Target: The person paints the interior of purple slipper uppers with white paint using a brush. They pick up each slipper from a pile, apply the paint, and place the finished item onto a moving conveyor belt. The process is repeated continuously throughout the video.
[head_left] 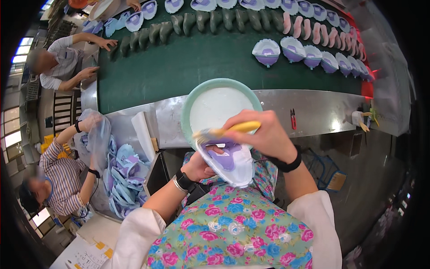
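My left hand (197, 167) grips a purple and pale-blue shoe upper (242, 167) from its left side, its open inside turned up. In my right hand (262, 130) is a paintbrush (245, 127) with a yellow handle. Its bristles are at the upper's far left edge; whether they touch it I cannot tell. Just beyond both hands stands a pale-green basin (185, 110) with white liquid (219, 107) in it.
A green conveyor belt (148, 85) carries rows of dark shoe lasts (216, 20), pink soles (316, 33) and uppers (266, 53). Red-handled pliers (293, 120) lie on the metal ledge (322, 107). At left, a person handles a clear bag beside piled uppers (125, 179); another touches a last.
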The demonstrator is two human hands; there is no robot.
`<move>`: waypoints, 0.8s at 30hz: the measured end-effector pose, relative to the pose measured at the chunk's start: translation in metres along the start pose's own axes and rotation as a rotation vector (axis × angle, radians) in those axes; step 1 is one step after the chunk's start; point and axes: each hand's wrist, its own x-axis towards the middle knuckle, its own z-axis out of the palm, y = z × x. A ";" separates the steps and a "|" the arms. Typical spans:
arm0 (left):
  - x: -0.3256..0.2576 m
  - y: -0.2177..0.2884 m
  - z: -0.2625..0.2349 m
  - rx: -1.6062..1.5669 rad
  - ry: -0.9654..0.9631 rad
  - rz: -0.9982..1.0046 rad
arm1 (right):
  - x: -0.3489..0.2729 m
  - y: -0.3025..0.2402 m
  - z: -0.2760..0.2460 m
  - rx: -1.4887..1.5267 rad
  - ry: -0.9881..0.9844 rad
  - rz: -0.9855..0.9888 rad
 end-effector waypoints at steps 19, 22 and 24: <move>0.282 0.201 0.123 0.318 0.315 0.942 | -0.103 0.125 -0.106 0.290 0.936 0.507; 0.322 0.201 0.123 0.145 0.330 0.785 | -0.099 0.140 -0.107 0.283 0.914 0.568; 0.307 0.199 0.100 0.008 0.155 0.417 | -0.098 0.143 -0.111 0.260 0.907 0.624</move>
